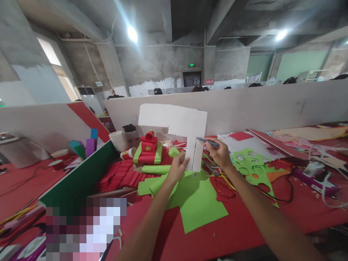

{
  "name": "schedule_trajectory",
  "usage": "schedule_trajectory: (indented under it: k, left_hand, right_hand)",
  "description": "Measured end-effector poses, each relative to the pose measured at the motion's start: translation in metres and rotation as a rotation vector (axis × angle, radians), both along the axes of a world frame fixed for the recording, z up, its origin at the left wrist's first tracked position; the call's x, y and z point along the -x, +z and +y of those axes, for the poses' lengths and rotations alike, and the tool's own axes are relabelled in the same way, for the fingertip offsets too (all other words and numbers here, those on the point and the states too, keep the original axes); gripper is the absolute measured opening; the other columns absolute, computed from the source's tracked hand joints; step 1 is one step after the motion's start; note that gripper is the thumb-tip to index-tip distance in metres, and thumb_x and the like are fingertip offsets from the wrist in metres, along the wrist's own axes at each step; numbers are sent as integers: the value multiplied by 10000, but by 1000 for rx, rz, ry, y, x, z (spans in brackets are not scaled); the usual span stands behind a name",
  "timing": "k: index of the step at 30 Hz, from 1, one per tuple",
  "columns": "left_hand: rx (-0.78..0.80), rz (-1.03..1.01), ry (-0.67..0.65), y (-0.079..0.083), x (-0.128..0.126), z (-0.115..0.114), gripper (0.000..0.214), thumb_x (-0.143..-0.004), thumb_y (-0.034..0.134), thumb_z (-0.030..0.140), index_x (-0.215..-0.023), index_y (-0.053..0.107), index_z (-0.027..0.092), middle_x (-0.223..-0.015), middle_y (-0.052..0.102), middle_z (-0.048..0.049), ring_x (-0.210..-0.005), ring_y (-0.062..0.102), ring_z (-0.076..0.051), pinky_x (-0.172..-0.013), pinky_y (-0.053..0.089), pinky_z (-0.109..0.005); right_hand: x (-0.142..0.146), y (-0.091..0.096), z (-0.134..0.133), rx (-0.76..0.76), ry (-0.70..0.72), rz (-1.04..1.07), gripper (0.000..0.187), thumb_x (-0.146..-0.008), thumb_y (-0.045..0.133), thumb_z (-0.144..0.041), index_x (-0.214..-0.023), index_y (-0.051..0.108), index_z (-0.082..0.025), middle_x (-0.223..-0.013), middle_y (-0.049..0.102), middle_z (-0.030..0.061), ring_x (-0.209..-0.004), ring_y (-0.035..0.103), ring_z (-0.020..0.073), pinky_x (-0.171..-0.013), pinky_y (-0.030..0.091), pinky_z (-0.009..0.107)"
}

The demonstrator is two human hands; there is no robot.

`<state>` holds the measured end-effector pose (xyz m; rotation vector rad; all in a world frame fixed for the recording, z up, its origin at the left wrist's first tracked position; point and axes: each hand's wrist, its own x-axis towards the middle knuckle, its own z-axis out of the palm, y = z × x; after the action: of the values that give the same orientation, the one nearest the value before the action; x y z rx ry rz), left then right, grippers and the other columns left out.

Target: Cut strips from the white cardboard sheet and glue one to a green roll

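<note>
My left hand grips the lower left edge of an L-shaped piece of white cardboard, holding it up above the table. In my right hand is a dark grey pen, its tip at the cardboard's narrow lower part. A wavy dark line runs down that part below the tip. Under the cardboard lie sheets of green craft paper, some of them rolled. Just left of my left hand stands a red and green tank-like model with a yellow star.
Folded red pieces lie beside a dark green panel. Green paper with cut-out holes, scissors and a purple power strip are on the right. Paper cups and a low white partition stand behind.
</note>
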<state>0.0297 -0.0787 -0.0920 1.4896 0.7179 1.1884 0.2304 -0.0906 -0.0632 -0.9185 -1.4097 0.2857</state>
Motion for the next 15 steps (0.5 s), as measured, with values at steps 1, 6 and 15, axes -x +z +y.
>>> schedule_trajectory:
  k: [1,6,15]
  left_hand:
    - [-4,0,4,0,0,0,405,-800,707,374,-1119,663,127,-894,760,-107,-756,712,-249,-674,562,-351]
    - [-11,12,19,1,0,-1,375,-814,690,360,-1111,664,132,-888,760,-104,-756,714,-249,-632,560,-333]
    - [-6,-3,1,-1,-1,0,360,-830,687,316,-1142,669,136,-909,758,-116,-792,713,-260,-647,570,-356]
  right_hand:
    - [0,0,0,2,2,-2,290,-863,620,-399,-1048,713,-196,-886,750,72,-686,685,192,-540,540,272]
    - [-1,-1,0,12,19,-14,236,-855,639,-361,-994,722,-189,-836,751,71,-756,708,214,-629,564,293]
    - [0,-1,1,-13,-5,12,272,-866,617,-373,-1048,714,-196,-875,746,74,-697,682,190,-531,534,259]
